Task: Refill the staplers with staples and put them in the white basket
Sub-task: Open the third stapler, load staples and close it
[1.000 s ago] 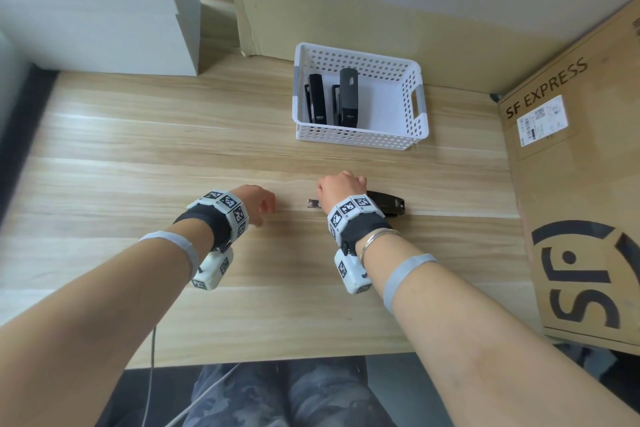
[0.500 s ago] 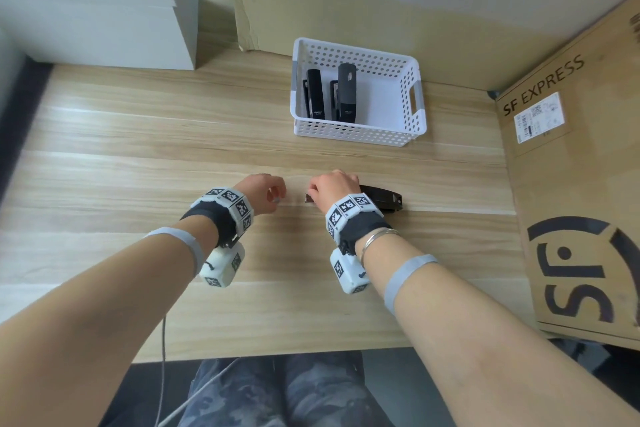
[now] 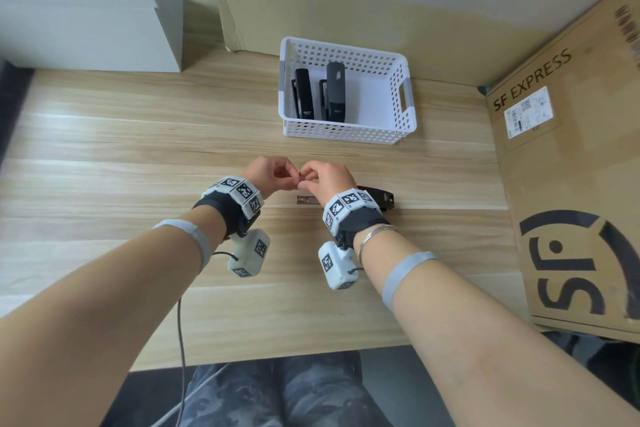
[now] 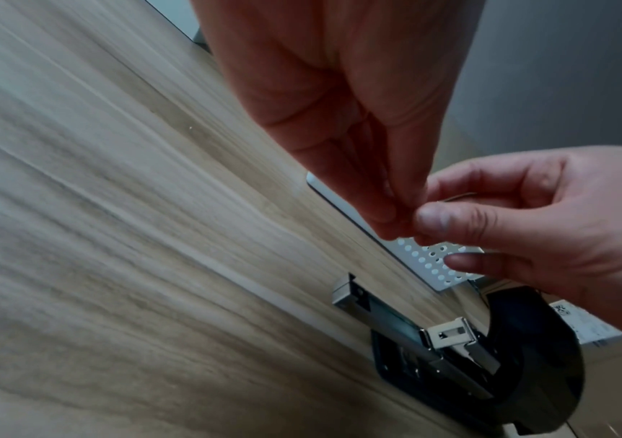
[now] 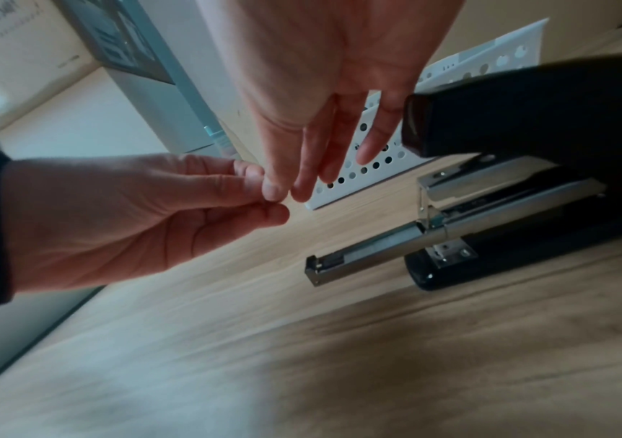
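My left hand (image 3: 268,172) and my right hand (image 3: 325,178) meet in the middle of the head picture, a little above the light wooden tabletop (image 3: 138,156). The finger and thumb tips of both hands are pressed together on something very small and thin. It is too tiny for me to say what it is. So both grips are pinched shut on that small thing. My other fingers on the right hand hang down, loosely spread.

Just under my right hand lies the black open stapler (image 3: 379,198), flat on the tabletop. Its long silver metal tray (image 5: 362,255) sticks out toward the left of the picture. In the right wrist picture, a grey strip lies inside the tray. The stapler's black top (image 5: 527,109) is lifted up over the tray.

Farther up in the head picture stands the white plastic basket with holes (image 3: 403,94). Two black staplers (image 3: 303,94) lie side by side in its left half. A big brown cardboard box (image 3: 571,184) fills the right side of the picture.
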